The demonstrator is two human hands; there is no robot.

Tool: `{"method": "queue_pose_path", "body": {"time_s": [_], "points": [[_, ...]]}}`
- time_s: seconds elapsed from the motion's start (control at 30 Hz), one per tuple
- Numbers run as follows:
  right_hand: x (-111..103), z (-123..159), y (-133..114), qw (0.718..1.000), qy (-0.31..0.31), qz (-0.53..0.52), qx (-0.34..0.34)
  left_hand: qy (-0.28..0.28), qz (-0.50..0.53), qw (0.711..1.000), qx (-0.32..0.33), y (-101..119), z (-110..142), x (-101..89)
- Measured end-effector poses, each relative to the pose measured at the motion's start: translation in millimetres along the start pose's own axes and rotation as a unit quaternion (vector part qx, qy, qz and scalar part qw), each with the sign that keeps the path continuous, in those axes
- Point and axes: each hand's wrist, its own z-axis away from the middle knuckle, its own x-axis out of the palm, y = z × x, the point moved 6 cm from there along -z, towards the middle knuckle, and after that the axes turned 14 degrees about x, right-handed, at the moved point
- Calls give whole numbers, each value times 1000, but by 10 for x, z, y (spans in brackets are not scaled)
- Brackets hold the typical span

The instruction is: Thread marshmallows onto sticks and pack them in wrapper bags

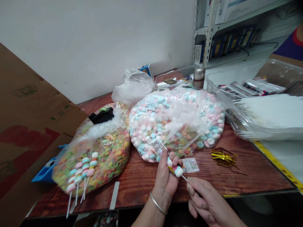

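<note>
over the table [248, 176], the left hand [164, 181] grips a candy stick [175, 171] while the right hand [208, 201] closes narrowly on its end, a bag of marshmallows [176, 123] just behind both hands.

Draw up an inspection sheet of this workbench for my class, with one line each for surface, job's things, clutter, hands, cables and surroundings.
Surface: reddish-brown wooden tabletop, yellow tape along its right edge.
Job's things: candy stick; bag of pastel round candies; bag of coloured cereal rings, finished candy sticks lying on it.
Clutter: gold foil ties, crumpled plastic bag, steel flask, clear plastic tray.
Hands: left hand grips the candy stick; right hand has its fingertips at the stick's end.
Cables: black cable on the shelf.
Surroundings: cardboard sheet, metal shelving, white wall.
</note>
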Motion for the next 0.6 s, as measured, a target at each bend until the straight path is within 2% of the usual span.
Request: {"method": "queue_pose_path", "body": {"time_s": [0.07,0.1,0.13,0.17,0.2,0.27,0.3,0.33,0.37,0.4,0.47,0.53,0.6], "points": [[-50,-13,-5,997,45,65,-18,-1,-3,1000,3,-4,12,8],[-95,-19,-28,986,86,135,-50,2,-6,1000,6,-4,17,12],[-135,-13,-71,960,136,224,-104,9,-14,1000,9,0,20,12],[-152,12,-129,911,188,322,-175,19,-24,999,12,5,21,10],[-135,57,-182,841,237,415,-255,33,-36,999,13,11,23,6],[-22,162,-218,675,295,549,-395,57,-56,997,8,20,27,10],[41,203,-210,604,308,588,-442,65,-61,996,4,19,32,17],[98,231,-198,551,312,612,-474,72,-64,995,0,12,40,24],[142,246,-194,520,311,626,-490,76,-66,995,-3,1,52,31],[174,254,-200,508,310,631,-499,77,-67,995,-4,-15,67,36],[197,260,-241,519,316,617,-499,64,-69,996,6,-58,106,50],[155,240,-298,573,329,584,-472,40,-69,997,7,-120,152,60],[65,182,-331,653,330,541,-415,28,-70,997,-8,-177,183,50]]}}
